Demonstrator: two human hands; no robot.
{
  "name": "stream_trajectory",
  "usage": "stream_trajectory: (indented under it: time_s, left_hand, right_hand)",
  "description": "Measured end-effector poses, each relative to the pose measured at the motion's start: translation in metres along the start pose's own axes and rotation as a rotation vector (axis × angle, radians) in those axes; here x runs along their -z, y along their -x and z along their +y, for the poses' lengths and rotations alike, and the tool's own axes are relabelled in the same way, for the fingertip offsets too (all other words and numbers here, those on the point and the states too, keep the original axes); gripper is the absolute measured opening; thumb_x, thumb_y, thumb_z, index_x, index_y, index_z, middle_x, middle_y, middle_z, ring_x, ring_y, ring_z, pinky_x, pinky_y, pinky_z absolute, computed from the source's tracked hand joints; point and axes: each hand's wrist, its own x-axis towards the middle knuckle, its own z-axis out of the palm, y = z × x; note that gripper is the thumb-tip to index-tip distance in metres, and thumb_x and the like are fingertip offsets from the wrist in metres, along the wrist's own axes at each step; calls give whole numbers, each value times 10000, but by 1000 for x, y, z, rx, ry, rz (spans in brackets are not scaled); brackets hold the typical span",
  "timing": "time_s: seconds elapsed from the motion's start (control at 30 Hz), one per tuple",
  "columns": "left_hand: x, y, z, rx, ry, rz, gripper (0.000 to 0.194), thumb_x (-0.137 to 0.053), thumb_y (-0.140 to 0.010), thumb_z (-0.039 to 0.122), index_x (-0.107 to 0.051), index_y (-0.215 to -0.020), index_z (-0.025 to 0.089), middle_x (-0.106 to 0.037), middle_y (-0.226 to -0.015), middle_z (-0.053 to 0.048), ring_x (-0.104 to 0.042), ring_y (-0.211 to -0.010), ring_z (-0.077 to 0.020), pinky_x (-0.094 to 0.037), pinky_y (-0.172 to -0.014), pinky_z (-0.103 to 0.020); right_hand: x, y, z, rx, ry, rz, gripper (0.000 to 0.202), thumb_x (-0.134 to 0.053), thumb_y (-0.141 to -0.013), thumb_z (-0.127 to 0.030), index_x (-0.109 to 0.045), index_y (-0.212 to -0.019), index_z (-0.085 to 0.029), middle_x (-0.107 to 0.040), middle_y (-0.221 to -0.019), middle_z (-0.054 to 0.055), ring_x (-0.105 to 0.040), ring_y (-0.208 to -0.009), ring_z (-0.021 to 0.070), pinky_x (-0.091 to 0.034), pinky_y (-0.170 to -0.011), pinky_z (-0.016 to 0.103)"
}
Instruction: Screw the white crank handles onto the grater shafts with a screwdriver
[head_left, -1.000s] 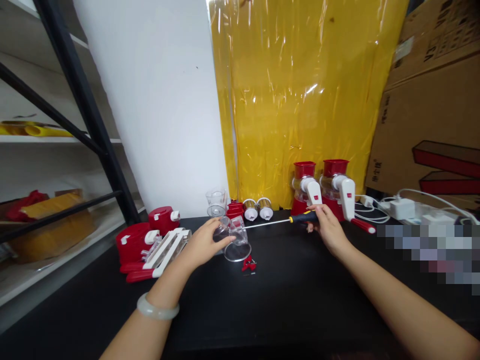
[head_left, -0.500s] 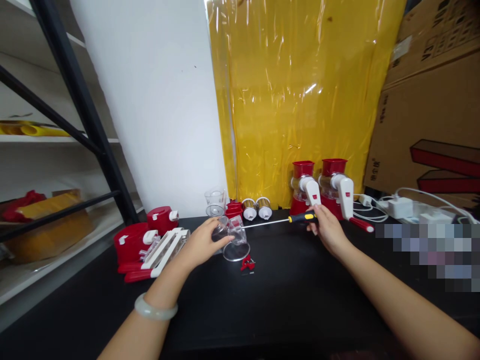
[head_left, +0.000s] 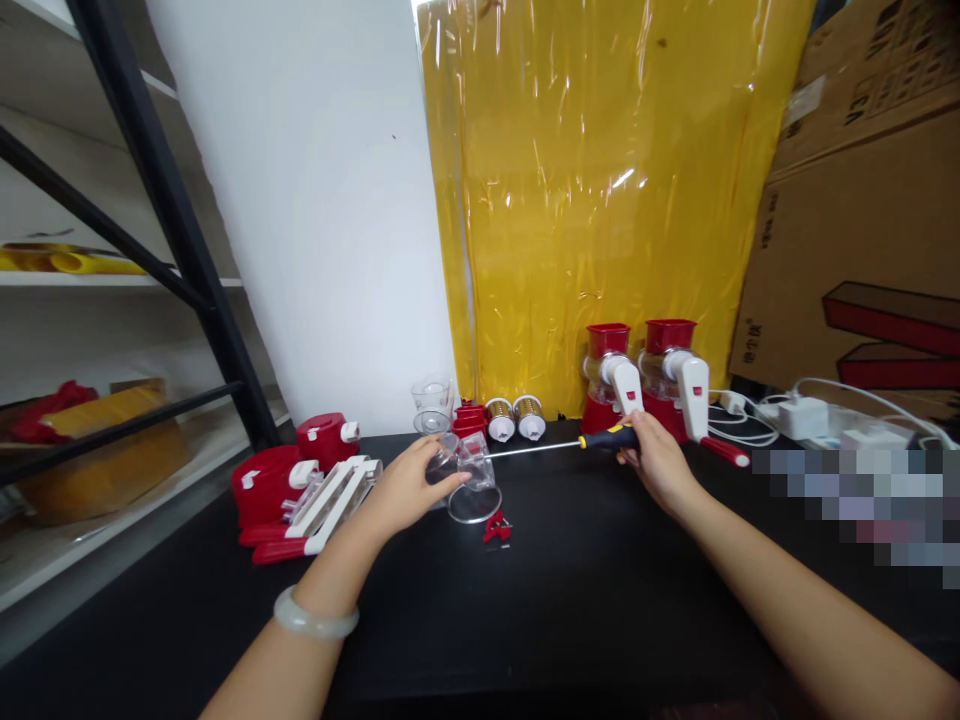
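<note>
My left hand (head_left: 411, 488) grips a clear plastic housing (head_left: 474, 502), which lies tilted on the black table with its round rim toward me. In my right hand (head_left: 654, 460) is a screwdriver (head_left: 609, 438) with a black and yellow handle, held level. Its long shaft points left, and the tip is at the side of the clear housing; whether it meets a screw there I cannot make out. Small red parts (head_left: 497, 528) rest on the table just in front of the housing. Behind it are red plastic pieces (head_left: 469, 416) and two drum graters (head_left: 515, 418) with white ends.
Two red and white rotary graters (head_left: 611, 375) stand at the back right. At left are red bases (head_left: 268, 485) and white crank handles (head_left: 324, 505). Another clear housing (head_left: 433, 404) stands at the back. White cables and adapters (head_left: 802, 416) lie at right, below a large cardboard box (head_left: 862, 240).
The screwdriver handle has turned slightly in my right hand. My left hand still holds the clear housing in place, and the whole view has shifted a little.
</note>
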Motion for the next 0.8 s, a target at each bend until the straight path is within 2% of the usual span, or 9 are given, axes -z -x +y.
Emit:
stream_trajectory:
  time_s: [0.13,0.23,0.3,0.37,0.5,0.67,0.8]
  left_hand:
    - [0,0,0,-11,9,2,460,-574,-816,612,-632,-1022,206,-573,-1349,-114,-540,-1242,-288,-406,-1073,-458]
    - [-1,0,-2,-16,12,6,453,-572,-817,610,-635,-1022,211,-575,-1348,-111,-534,-1247,-297,-406,-1070,-479]
    - [-1,0,-3,-9,10,10,458,-575,-812,614,-632,-1028,213,-580,-1342,-109,-537,-1244,-299,-410,-1067,-474]
    - [-2,1,-4,-1,6,11,461,-577,-808,619,-629,-1019,213,-580,-1342,-108,-538,-1243,-298,-412,-1068,-463]
    - [-1,1,-3,-4,6,-8,464,-562,-818,625,-627,-1008,207,-555,-1370,-117,-519,-1266,-297,-393,-1083,-471]
    - [1,1,-1,-10,9,3,464,-569,-816,620,-623,-1013,203,-575,-1344,-121,-542,-1237,-294,-406,-1070,-478]
    - [1,1,0,-13,12,1,459,-570,-815,618,-636,-1003,205,-564,-1364,-119,-528,-1255,-307,-402,-1073,-490]
  right_hand:
    - [0,0,-1,-60,-132,46,204,-720,-631,-373,-604,-727,-236,-524,-647,-33,-478,-558,113,-396,-476,236]
    - [2,2,-3,-101,-266,7,213,-701,-580,-302,-626,-774,-256,-560,-754,-27,-538,-667,137,-457,-539,256]
    - [2,2,-3,-121,-290,-22,200,-699,-600,-325,-628,-774,-256,-562,-769,-23,-544,-684,141,-471,-560,266]
    - [2,1,-2,-116,-274,-7,213,-693,-654,-419,-625,-751,-242,-559,-757,-13,-540,-679,142,-468,-555,266]
    - [1,-3,2,-65,-119,51,405,-637,-705,-627,-606,-703,-223,-553,-665,0,-507,-590,138,-433,-502,267]
    - [4,-3,5,-49,76,40,369,-705,-679,-580,-590,-735,-234,-483,-552,-44,-407,-456,100,-349,-435,252]
    - [2,-2,5,-53,-22,50,293,-725,-673,-479,-581,-765,-240,-543,-665,-34,-462,-521,102,-389,-472,248]
